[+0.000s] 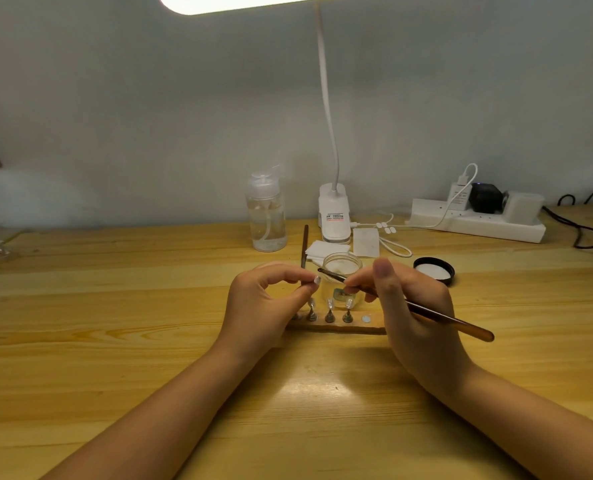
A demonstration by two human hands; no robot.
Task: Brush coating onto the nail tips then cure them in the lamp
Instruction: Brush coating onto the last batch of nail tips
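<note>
Over at 9 o'clock of the glass jar [342, 271], the left hand [264, 303] pinches a nail tip [317, 280] on its stand. Right hand [413, 306] at 3 o'clock grips the brush [409, 304], bristles just beside the tip, so I'd say we're mid-coating. Next move needs a light, steady stroke. Other tips wait on the wooden holder [336, 328] at 6 o'clock. Plenty of bare desk [115, 323] nearby; can't spot a curing lamp for sure.
</note>
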